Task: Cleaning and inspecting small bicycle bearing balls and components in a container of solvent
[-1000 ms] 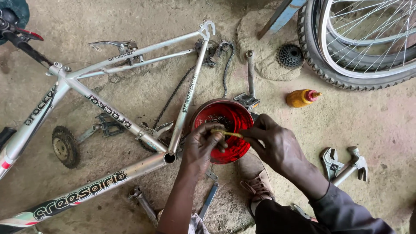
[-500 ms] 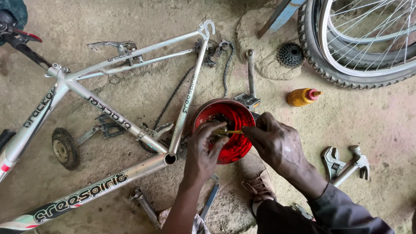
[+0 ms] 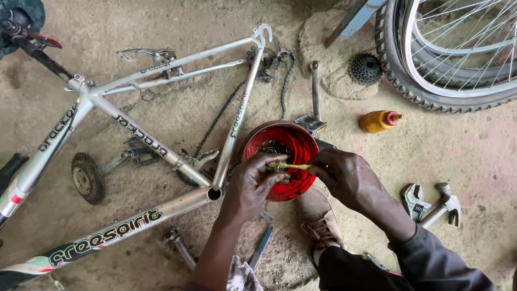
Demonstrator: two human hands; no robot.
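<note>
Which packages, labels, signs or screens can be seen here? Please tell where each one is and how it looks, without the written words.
Squeeze bottle: lying on the ground right of the red bowl, yellow body, red nozzle.
Lettering on the bicycle frame: dark letters along several silver tubes, left of both hands.
No signs or screens.

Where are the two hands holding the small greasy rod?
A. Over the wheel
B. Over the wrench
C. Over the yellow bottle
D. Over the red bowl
D: the left hand and right hand pinch the rod by its ends directly above the red bowl; the yellow bottle, wheel and wrench lie off to the right.
</note>
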